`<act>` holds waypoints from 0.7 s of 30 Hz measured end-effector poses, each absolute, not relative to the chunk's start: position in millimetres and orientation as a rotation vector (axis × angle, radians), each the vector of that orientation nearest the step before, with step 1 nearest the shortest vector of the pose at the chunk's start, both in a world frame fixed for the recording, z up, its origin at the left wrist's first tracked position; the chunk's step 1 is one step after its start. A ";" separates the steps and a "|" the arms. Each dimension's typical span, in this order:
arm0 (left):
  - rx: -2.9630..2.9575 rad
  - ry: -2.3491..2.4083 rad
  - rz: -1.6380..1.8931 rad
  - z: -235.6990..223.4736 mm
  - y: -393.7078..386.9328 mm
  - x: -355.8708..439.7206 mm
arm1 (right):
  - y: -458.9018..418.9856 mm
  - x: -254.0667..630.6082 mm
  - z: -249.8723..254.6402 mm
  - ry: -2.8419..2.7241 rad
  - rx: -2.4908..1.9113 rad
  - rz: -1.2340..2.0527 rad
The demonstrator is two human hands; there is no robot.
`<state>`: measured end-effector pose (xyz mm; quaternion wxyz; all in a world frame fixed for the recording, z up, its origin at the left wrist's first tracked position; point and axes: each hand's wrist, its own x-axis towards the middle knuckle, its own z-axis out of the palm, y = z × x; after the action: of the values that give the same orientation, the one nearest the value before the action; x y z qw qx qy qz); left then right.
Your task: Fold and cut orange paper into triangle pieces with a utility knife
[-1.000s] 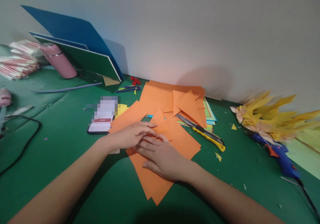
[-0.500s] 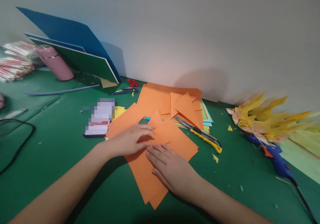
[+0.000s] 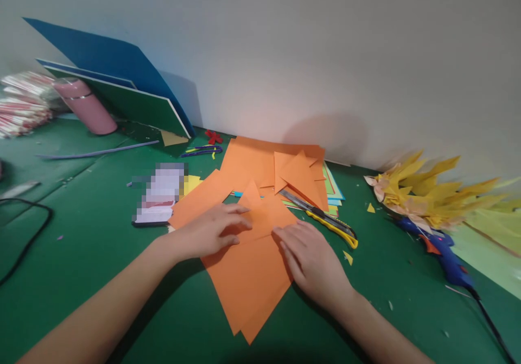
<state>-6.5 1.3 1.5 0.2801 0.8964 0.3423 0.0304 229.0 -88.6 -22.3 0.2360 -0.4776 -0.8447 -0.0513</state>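
When looking down from the head camera, saw overlapping orange sheets (image 3: pixel 252 282) low in the middle of the green surface (image 3: pixel 89 277). Had the left hand (image 3: pixel 214 227) at nine o'clock of those sheets, resting on them with thumb and fingers apart in a loose grip. Had the right hand (image 3: pixel 315 258) at three o'clock, with fingertips lying on the paper; could not tell its grip as pinched or apart. Found a yellow cutter (image 3: pixel 331 227) at two o'clock, a farther orange pile (image 3: pixel 254 160) at twelve, a partly pixelated phone (image 3: pixel 169 182) at ten. Noted a blue glue gun (image 3: pixel 453 263) well apart at three.
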 end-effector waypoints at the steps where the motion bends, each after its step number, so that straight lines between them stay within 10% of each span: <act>1: 2.408 0.918 0.067 1.7 0.9 -6.1 | -85.6 233.3 -21.9 -2.258 -1.294 -0.152; 21: 2.464 0.880 0.001 3.6 1.1 -3.3 | -83.0 230.8 -32.6 -2.576 -1.284 0.054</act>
<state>-3.3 1.1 3.6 0.2595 0.9095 0.3247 0.0002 230.8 -83.0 -32.6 0.1309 -0.4422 -0.8871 0.0186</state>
